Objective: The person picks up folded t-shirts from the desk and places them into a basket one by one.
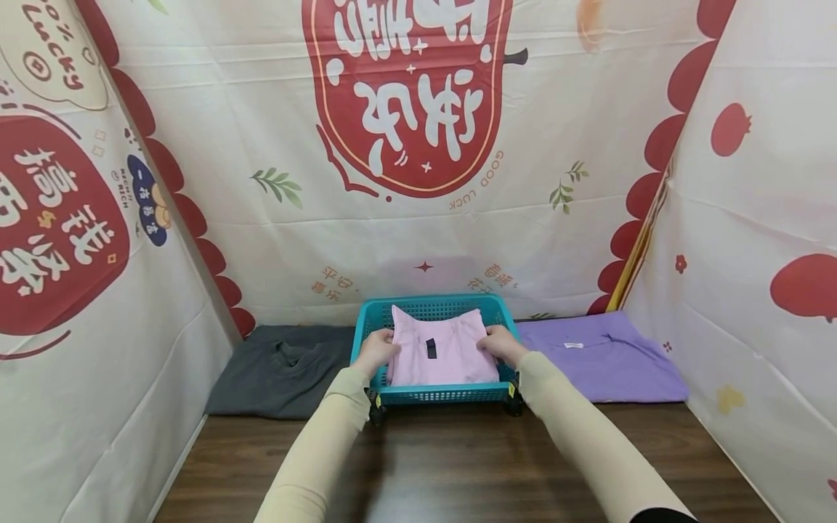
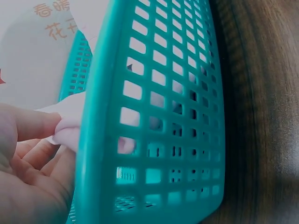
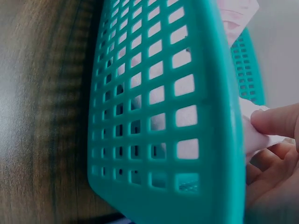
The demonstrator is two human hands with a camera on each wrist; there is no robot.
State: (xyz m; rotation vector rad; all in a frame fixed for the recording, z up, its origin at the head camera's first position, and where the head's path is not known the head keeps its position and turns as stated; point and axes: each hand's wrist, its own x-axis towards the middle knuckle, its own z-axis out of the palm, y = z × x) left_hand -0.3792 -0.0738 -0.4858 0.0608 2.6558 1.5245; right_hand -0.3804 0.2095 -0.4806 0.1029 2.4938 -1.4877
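A folded pink shirt (image 1: 451, 356) with a small black label lies inside the teal plastic basket (image 1: 431, 390), at the middle of the table's far side. At the shirt's left edge, my left hand (image 1: 377, 350) pinches the cloth between thumb and fingers. My right hand (image 1: 502, 343) grips the opposite edge the same way. In the left wrist view the thumb and fingers of the left hand (image 2: 35, 161) hold a fold of pink cloth (image 2: 70, 123) beside the basket rim. The right wrist view has the right hand (image 3: 275, 154) pinching cloth (image 3: 252, 133) behind the basket's lattice wall.
A folded dark grey shirt (image 1: 281, 370) lies left of the basket, and a folded purple shirt (image 1: 598, 356) lies to its right. Dark wooden table (image 1: 445, 465) extends in front. A printed cloth backdrop (image 1: 405, 240) stands behind, with similar cloth walls on both sides.
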